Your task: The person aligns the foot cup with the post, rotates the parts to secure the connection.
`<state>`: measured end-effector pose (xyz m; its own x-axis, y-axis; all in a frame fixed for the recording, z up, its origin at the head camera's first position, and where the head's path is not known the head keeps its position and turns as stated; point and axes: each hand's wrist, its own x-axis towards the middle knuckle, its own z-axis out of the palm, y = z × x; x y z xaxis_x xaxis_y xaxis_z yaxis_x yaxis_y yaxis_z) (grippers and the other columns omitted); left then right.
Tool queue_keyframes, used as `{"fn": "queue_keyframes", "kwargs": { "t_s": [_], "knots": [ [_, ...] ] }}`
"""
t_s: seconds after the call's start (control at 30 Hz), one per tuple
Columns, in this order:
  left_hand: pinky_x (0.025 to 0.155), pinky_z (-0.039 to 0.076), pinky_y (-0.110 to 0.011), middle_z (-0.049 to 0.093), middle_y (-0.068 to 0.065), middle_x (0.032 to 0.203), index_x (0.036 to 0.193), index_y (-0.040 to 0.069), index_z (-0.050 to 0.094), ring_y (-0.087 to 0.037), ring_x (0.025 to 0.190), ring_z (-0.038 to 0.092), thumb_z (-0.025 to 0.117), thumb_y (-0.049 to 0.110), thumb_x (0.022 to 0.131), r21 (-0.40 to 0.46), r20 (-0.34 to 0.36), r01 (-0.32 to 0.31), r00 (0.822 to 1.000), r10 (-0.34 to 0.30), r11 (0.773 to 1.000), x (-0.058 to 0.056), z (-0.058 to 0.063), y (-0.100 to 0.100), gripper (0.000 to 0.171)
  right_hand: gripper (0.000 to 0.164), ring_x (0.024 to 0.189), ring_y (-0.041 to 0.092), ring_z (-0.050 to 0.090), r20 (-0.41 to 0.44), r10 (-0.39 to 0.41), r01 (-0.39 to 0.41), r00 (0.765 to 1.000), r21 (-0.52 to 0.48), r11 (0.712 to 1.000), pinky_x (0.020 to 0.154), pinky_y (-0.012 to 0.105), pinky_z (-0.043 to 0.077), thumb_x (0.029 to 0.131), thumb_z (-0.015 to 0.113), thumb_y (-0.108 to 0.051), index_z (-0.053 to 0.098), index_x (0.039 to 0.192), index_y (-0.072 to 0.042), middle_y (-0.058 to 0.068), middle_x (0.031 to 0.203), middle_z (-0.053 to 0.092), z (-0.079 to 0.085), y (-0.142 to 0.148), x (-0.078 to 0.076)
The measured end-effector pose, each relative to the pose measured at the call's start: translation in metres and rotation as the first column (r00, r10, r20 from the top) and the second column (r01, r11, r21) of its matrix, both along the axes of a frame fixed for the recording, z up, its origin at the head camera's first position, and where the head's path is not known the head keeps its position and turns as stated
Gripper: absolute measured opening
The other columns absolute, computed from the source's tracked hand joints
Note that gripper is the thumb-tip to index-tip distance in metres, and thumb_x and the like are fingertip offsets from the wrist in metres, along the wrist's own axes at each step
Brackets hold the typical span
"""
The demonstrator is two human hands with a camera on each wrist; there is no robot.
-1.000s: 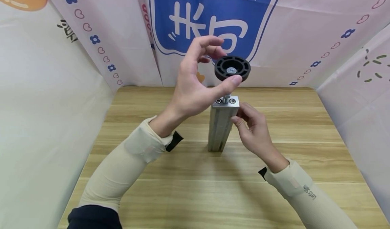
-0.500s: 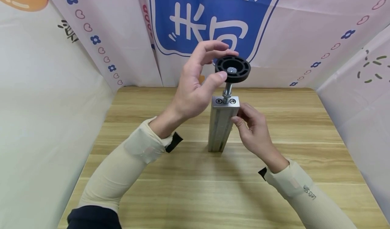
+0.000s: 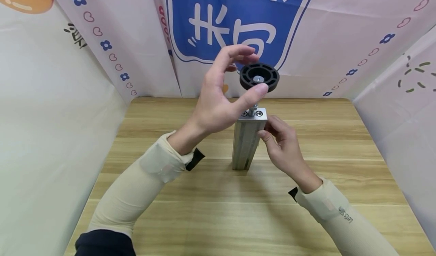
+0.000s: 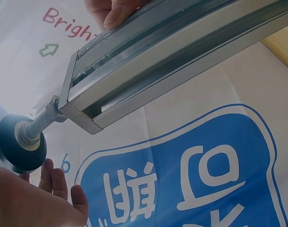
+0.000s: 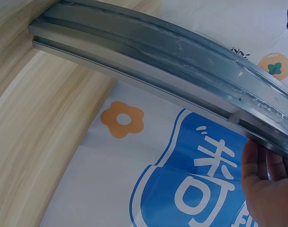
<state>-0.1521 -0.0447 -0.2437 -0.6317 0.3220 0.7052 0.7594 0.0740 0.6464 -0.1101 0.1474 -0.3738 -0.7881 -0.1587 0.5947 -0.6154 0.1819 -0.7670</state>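
Observation:
An aluminium profile (image 3: 246, 142) stands upright on the table, with a screwed end plate (image 3: 252, 114) on top. From that plate rises a threaded stud with nuts (image 4: 48, 111), which carries a round black levelling foot (image 3: 269, 75). My left hand (image 3: 216, 104) curls round the foot: the thumb lies on its near rim and the fingers arch at its far left side. How firmly the fingers touch it is hard to tell. Near the profile's top, my right hand (image 3: 284, 148) pinches its right side between thumb and fingers; the fingertips behind are partly hidden.
The wooden table (image 3: 190, 210) has a printed cloth wall (image 3: 296, 85) close behind it. Further cloth walls flank it on the left (image 3: 68, 116) and right (image 3: 408, 108).
The left thumb slid left along the foot's near rim, then came back right, while the fingers moved right and then back left. The right hand and profile stayed put.

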Motion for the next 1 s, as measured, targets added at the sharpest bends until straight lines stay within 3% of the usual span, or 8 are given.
{"fn": "queue_keyframes", "kwargs": {
  "t_s": [0.33, 0.7, 1.0],
  "knots": [
    [0.105, 0.039, -0.033, 0.064, -0.010, 0.130, 0.138, -0.001, 0.054, -0.012, 0.120, 0.056, 0.088, 0.023, 0.078, -0.013, -0.013, -0.069, 0.998, 0.069, 0.997, 0.0010, 0.0017, 0.0009, 0.074, 0.025, 0.082, 0.010, 0.056, 0.010, 0.005, -0.006, 1.000, 0.012, 1.000, 0.071, 0.020, 0.049, 0.100, 0.064, -0.003, 0.068, 0.123, 0.007, 0.008, 0.095, 0.062, 0.0000, 0.0001, 0.0008],
    [0.102, 0.040, -0.030, 0.066, -0.012, 0.120, 0.136, -0.002, 0.054, -0.013, 0.113, 0.057, 0.086, 0.023, 0.080, 0.003, -0.007, -0.080, 0.997, 0.080, 0.997, 0.0002, 0.0014, 0.0018, 0.069, 0.026, 0.082, 0.010, 0.056, 0.014, 0.004, -0.004, 1.000, 0.000, 1.000, 0.071, 0.020, 0.050, 0.099, 0.063, 0.002, 0.068, 0.124, 0.008, 0.006, 0.096, 0.063, 0.0005, -0.0002, 0.0011],
    [0.104, 0.040, -0.036, 0.067, -0.016, 0.124, 0.136, -0.004, 0.053, -0.016, 0.118, 0.057, 0.076, 0.028, 0.084, 0.019, -0.006, -0.052, 0.999, 0.052, 0.998, 0.0000, 0.0002, 0.0021, 0.064, 0.026, 0.083, 0.010, 0.056, 0.024, 0.001, -0.002, 1.000, 0.016, 1.000, 0.071, 0.020, 0.050, 0.100, 0.063, -0.001, 0.067, 0.125, 0.007, 0.007, 0.098, 0.064, 0.0006, 0.0000, 0.0016]
  ]
}}
